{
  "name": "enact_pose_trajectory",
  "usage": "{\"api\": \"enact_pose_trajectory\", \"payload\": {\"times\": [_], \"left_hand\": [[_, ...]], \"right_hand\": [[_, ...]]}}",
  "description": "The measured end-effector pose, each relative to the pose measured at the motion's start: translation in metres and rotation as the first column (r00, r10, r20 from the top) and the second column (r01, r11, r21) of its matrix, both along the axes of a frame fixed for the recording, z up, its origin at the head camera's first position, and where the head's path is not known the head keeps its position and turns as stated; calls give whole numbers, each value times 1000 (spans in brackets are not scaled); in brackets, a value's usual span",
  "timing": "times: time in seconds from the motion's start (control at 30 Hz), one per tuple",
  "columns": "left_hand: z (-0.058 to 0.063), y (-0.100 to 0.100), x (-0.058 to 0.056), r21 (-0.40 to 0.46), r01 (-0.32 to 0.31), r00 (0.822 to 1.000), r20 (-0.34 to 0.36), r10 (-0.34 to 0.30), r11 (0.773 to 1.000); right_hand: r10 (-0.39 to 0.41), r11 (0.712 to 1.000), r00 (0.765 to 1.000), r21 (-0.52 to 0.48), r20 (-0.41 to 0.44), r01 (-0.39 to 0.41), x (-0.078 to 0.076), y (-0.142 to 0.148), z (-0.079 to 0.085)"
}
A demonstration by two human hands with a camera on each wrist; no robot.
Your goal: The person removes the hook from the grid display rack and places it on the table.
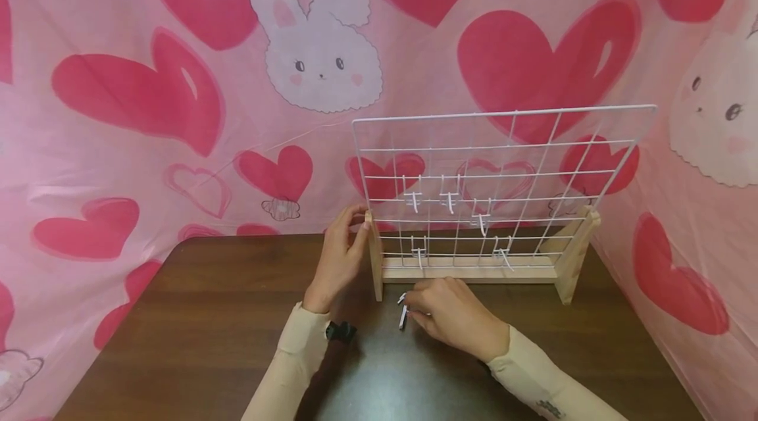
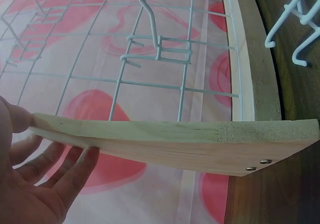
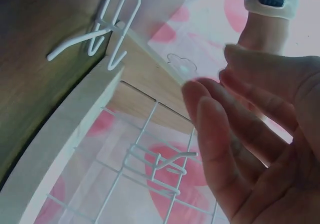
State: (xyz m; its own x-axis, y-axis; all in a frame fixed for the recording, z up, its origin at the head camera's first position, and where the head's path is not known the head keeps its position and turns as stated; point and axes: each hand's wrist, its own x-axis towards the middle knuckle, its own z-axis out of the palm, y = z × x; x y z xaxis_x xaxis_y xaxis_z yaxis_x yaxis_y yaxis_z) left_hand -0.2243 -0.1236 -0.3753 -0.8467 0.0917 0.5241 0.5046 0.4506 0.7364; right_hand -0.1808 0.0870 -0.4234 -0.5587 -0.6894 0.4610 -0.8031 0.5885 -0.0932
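Note:
My left hand (image 1: 342, 253) grips the upper part of the wooden side panel (image 2: 150, 144) of a display stand, thumb on one side and fingers on the other. A white wire grid (image 1: 515, 112) stands in that wooden frame. On the table in front of it is a loose white metal hook (image 3: 120, 13), its prongs toward the base in the right wrist view. My right hand (image 1: 456, 316) hovers right beside this hook with fingers loosely bent. Nothing lies between its thumb and fingertips in the right wrist view.
Several white hooks, one at lower left (image 1: 419, 254), hang on the grid at different heights. The wooden base bar (image 1: 468, 274) runs to the right side panel (image 1: 576, 260). A pink cloth (image 1: 148, 210) with hearts and rabbits hangs behind the brown table (image 1: 195, 335).

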Motion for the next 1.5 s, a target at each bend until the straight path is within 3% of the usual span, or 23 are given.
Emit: {"api": "enact_pose_trajectory", "payload": {"times": [0.2, 0.57, 0.83, 1.07, 1.5], "left_hand": [[-1, -1, 0, -4, -1, 1000, 1, 1, 1000], [-1, 0, 1, -8, -6, 1000, 3, 6, 1000], [0, -1, 1, -8, 6, 1000, 12, -6, 1000], [-27, -10, -21, -10, -2, 1000, 4, 2, 1000], [-27, -12, -20, -41, 2, 1000, -12, -3, 999]], "right_hand": [[-48, 994, 993, -106, -103, 37, -1, 1, 7], [-109, 950, 975, -309, -192, 45, -5, 0, 21], [-154, 911, 970, -407, -188, 65, -5, 1, 33], [-190, 877, 964, -474, -187, 81, -7, 1, 42], [-219, 794, 942, -607, -255, 20, -15, -3, 49]]}}
